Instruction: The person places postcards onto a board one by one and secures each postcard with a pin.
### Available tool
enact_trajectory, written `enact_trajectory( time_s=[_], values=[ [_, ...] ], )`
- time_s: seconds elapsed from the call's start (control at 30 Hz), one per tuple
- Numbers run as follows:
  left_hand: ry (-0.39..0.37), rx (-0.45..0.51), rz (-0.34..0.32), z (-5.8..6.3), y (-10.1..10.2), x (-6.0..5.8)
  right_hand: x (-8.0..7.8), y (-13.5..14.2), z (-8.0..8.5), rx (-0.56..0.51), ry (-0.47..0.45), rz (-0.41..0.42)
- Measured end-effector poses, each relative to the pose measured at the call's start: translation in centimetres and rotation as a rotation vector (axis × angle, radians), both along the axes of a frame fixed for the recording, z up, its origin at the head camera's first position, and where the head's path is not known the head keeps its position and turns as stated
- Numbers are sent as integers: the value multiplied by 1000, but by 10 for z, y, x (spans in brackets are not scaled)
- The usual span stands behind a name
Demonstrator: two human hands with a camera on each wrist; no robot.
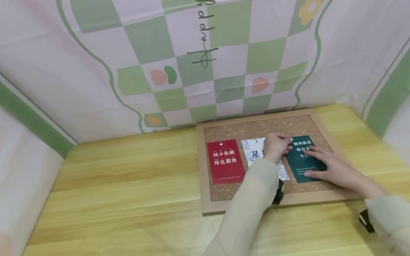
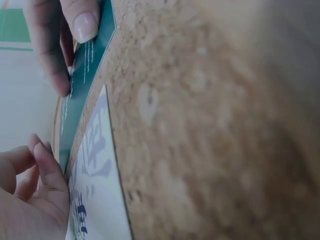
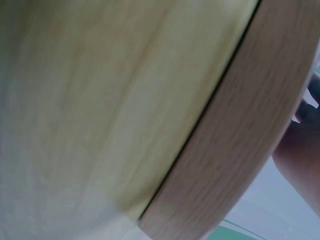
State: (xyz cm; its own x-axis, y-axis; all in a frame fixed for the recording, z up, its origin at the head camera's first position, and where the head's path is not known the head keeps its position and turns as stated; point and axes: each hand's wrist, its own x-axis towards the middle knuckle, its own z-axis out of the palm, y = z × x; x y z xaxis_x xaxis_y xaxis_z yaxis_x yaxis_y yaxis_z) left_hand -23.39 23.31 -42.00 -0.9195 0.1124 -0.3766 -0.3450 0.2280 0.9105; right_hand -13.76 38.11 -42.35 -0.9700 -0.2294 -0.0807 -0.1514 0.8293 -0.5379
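Observation:
A dark green card (image 1: 301,163) with white lettering lies on the right part of a framed cork board (image 1: 258,127). My left hand (image 1: 277,147) reaches over the white card (image 1: 248,150). Its thumb and fingers pinch what looks like a small, shiny pin (image 1: 291,139) at the green card's upper left corner. Spread over the card's right side and lower edge, my right hand (image 1: 334,169) rests its fingertips on it. The left wrist view shows both hands at the green card (image 2: 87,65), while the right hand (image 3: 302,160) is partly visible in the right wrist view.
A red card (image 1: 227,172) lies at the board's left, with a small pale dot near its top. The wooden frame (image 1: 204,179) surrounds the cork. The board lies on a wood-grain table (image 1: 121,198), before a patterned cloth backdrop (image 1: 201,94).

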Motion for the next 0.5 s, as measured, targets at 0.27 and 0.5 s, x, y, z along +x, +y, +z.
enact_trajectory(
  time_s=[0.27, 0.5],
  values=[
    [29, -61, 7, -2, 3, -3, 1, 2, 0, 4, -9, -7],
    [76, -151, -18, 2, 3, 1, 1, 1, 0, -11, -7, -2]
  ],
)
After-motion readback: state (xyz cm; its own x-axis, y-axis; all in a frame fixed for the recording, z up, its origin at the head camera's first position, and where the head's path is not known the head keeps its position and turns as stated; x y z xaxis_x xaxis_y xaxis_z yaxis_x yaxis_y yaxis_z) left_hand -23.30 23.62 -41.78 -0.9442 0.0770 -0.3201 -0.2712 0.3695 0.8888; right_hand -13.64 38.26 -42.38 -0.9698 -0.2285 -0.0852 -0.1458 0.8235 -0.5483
